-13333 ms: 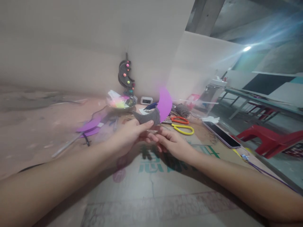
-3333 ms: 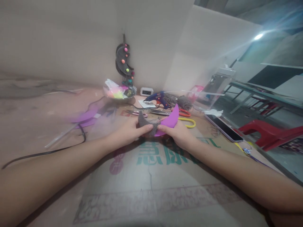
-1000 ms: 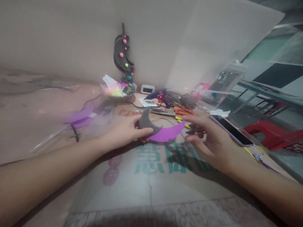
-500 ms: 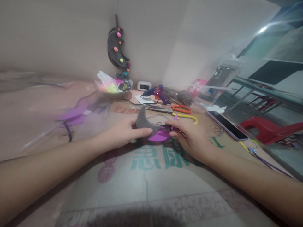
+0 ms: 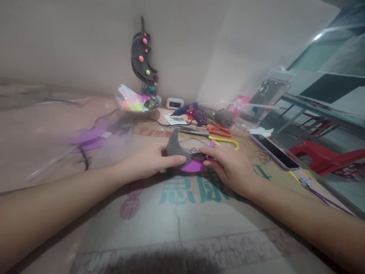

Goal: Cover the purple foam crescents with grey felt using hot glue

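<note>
I hold a purple crescent-shaped cutout (image 5: 191, 166) just above the cardboard sheet (image 5: 182, 213). Its left half (image 5: 173, 146) is wrapped in grey yarn and points up. My left hand (image 5: 151, 161) is closed on that grey end, thumb lying along its lower edge. My right hand (image 5: 228, 165) is closed over the purple end, fingers pinching the yarn where the wrapping stops. A thin strand of yarn (image 5: 196, 142) loops behind the crescent.
Behind lie orange-handled scissors (image 5: 218, 131), yellow-handled scissors (image 5: 225, 141), a blue glue gun (image 5: 189, 111), a ball of grey yarn (image 5: 225, 118), a bowl of coloured pom-poms (image 5: 137, 104) and a small clock (image 5: 174, 102). A finished grey crescent (image 5: 142, 61) hangs on the wall. A phone (image 5: 273, 151) lies right. Purple offcuts (image 5: 89, 137) lie left.
One second ago my right hand was open and off the crescent at the right. It has come back and closed on the purple end. My left hand has kept its hold.
</note>
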{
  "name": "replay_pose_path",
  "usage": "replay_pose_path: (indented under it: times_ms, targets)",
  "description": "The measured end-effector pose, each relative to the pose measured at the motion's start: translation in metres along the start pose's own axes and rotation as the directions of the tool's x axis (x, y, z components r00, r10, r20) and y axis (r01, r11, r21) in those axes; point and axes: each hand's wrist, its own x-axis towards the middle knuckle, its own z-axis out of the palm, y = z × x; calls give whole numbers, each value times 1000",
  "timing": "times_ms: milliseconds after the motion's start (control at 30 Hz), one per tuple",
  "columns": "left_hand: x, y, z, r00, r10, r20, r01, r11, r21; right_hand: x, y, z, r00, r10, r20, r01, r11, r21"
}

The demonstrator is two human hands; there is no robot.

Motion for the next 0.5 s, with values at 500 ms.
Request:
replay_pose_path:
  times_ms: [500]
  targets:
    - [-2, 4, -2, 999, -18, 49, 19, 1000, -16, 2, -3, -2, 998, -41, -39, 39, 999, -33]
